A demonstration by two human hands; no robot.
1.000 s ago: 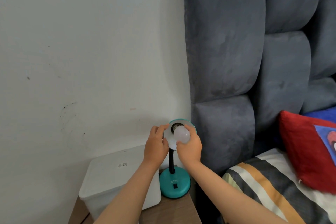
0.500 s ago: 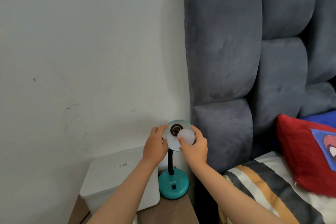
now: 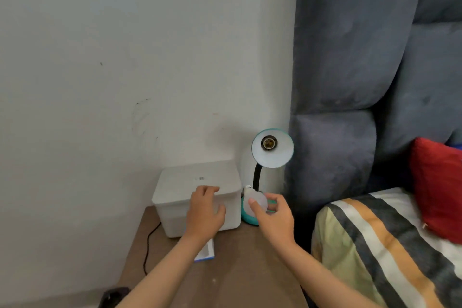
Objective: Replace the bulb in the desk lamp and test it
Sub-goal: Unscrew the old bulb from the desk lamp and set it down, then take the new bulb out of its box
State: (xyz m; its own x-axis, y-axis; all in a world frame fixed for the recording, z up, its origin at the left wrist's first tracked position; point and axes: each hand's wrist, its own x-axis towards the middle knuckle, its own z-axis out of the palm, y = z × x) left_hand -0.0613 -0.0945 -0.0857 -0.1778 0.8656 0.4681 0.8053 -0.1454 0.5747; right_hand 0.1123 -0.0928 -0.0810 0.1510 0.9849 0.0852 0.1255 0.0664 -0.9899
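The teal desk lamp stands on the wooden bedside table (image 3: 240, 267), its round shade (image 3: 272, 149) tilted toward me with a bare brass socket (image 3: 269, 143) in the middle. Its black neck (image 3: 256, 177) rises from a teal base (image 3: 247, 217) partly hidden behind my right hand. My right hand (image 3: 272, 215) holds a white bulb (image 3: 255, 199) low, in front of the base, screw end pointing up and left. My left hand (image 3: 205, 210) hovers with loosely curled fingers in front of the white box, holding nothing.
A white lidded box (image 3: 197, 192) sits left of the lamp against the wall. A blue-and-white carton (image 3: 206, 252) lies under my left wrist. A black cable (image 3: 147, 245) runs down the table's left side. A grey padded headboard (image 3: 350, 82) and striped bedding (image 3: 390, 245) stand right.
The bulb has come out of the socket and my right hand has carried it down to the lamp base. My left hand let go of the shade and dropped in front of the box.
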